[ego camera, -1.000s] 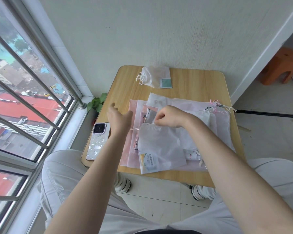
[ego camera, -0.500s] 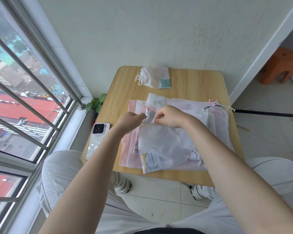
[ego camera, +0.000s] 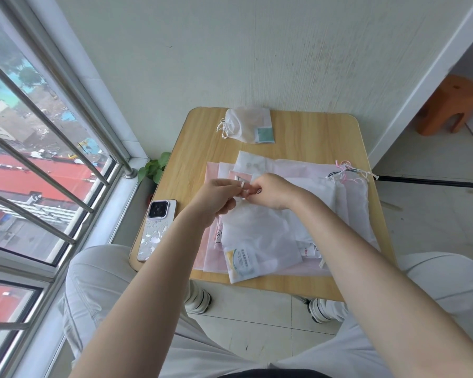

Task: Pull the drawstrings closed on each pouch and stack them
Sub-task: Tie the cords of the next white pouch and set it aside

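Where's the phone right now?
The phone lies at the table's left edge in the head view, beside the window, just left of the pile of pouches and the left hand.

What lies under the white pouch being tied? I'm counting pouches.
Under the white pouch lie overlapping pink pouches and white ones; covered parts prevent an exact count.

Wood table [ego camera: 314, 137]: pouch pile [ego camera: 298, 214], closed pouch [ego camera: 246, 126], phone [ego camera: 156, 230].

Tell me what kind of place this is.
Probably a home balcony high in a building: a barred window overlooks rooftops, and a small wooden table stands against a plain wall on a tiled floor.
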Demonstrator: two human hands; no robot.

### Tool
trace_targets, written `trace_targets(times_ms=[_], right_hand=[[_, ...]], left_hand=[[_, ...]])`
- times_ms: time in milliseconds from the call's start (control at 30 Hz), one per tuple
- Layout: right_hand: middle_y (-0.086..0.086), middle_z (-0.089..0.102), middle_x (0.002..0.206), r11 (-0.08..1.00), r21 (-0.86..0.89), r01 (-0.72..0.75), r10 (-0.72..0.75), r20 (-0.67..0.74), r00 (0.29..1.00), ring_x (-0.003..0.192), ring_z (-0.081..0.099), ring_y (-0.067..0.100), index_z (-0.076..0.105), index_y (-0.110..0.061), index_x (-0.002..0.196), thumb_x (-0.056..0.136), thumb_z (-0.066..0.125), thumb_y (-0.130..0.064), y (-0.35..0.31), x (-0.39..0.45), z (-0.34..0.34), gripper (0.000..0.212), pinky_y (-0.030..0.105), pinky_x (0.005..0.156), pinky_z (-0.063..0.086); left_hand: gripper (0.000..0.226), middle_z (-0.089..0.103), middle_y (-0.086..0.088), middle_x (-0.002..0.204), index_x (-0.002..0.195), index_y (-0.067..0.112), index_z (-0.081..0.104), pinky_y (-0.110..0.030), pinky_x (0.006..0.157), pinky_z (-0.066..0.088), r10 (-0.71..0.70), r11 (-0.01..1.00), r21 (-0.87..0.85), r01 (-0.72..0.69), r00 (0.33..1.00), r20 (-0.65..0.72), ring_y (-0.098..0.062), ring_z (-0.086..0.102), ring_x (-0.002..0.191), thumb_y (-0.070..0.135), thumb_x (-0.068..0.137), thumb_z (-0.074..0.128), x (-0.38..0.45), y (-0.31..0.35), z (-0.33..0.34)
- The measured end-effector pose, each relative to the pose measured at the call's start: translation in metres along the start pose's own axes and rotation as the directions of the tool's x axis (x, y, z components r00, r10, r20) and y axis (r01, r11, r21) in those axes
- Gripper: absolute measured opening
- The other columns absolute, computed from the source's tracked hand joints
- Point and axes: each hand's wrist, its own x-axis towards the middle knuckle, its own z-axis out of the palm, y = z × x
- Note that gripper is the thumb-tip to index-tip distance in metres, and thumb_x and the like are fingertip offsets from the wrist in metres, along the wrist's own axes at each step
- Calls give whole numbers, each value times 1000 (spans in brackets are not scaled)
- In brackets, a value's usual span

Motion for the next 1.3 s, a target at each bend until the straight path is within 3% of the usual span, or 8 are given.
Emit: trace_targets(times_ms=[367, 567, 667, 733, 867, 1000, 1167, 1300], right_hand=[[-26, 48, 58, 999, 9, -43, 44, -15, 999, 64, 46, 5, 61, -4, 81, 93, 59, -32, 0, 3, -9, 30, 23, 57, 35], [-7, 67, 84, 863, 502, 52, 26, -147, 989, 79, 61, 7, 67, -15, 86, 90, 65, -32, -2, 4, -14, 18, 25, 76, 44], [-3, 64, 101, 649, 736, 195, -56, -209, 976, 85, 64, 7, 65, -29, 111, 92, 62, -14, -3, 2, -16, 24, 21, 74, 49], [2, 62, 109, 699, 682, 216, -39, -265, 963, 91, 63, 9, 63, -31, 118, 88, 65, -10, 2, 3, -14, 36, 24, 76, 52], [4, 72, 94, 888, 447, 106, -24, -185, 982, 83, 66, 11, 73, -11, 99, 82, 68, -1, 9, 3, -3, 20, 28, 81, 53], [2, 74, 88, 925, 352, 143, -83, -181, 980, 87, 70, 17, 74, -13, 89, 76, 76, -2, 7, 2, 4, 17, 28, 80, 56], [4, 70, 72, 928, 346, 135, -63, -213, 975, 66, 65, 0, 70, 0, 81, 80, 73, 0, 6, 3, 3, 3, 21, 69, 56], [-2, 66, 82, 963, 255, 88, -47, -161, 986, 80, 61, 11, 67, -11, 87, 90, 65, -11, 12, 3, -1, 4, 23, 77, 47]], left_hand=[[22, 59, 1, 66, 91, -1, 74, -15, 45, 30, 20, 962, 273, 18, 990, -137, -12, 35, 49, 11, 89, 55, 4, 0, 11], [24, 51, 0, 64, 61, 16, 69, -23, 56, 32, 31, 923, 383, -27, 1000, -3, -12, 38, 55, 23, 83, 70, 6, -5, 10], [20, 57, 1, 68, 80, 10, 76, -19, 52, 33, 43, 930, 365, -34, 999, -16, -12, 40, 54, 25, 89, 66, 6, -6, 10], [24, 61, 0, 72, 95, 6, 76, -16, 48, 33, 13, 955, 297, -13, 1000, 2, -13, 40, 53, 22, 95, 59, 6, -5, 7], [26, 65, -2, 72, 94, 7, 74, -19, 45, 27, -66, 988, 144, 60, 997, 37, -11, 42, 46, 25, 97, 55, 6, -3, 0], [24, 69, -8, 76, 88, 8, 68, -19, 43, 29, -115, 993, 32, 114, 992, 42, -14, 43, 45, 19, 97, 48, 5, 1, -1], [26, 70, -7, 78, 95, 5, 73, -20, 46, 31, -114, 993, 42, 112, 992, 57, -13, 44, 48, 20, 95, 52, 4, -2, -3], [22, 68, -1, 74, 100, 5, 73, -16, 43, 32, -72, 997, 3, 72, 997, 0, -11, 42, 49, 19, 96, 56, 6, -8, -9]])
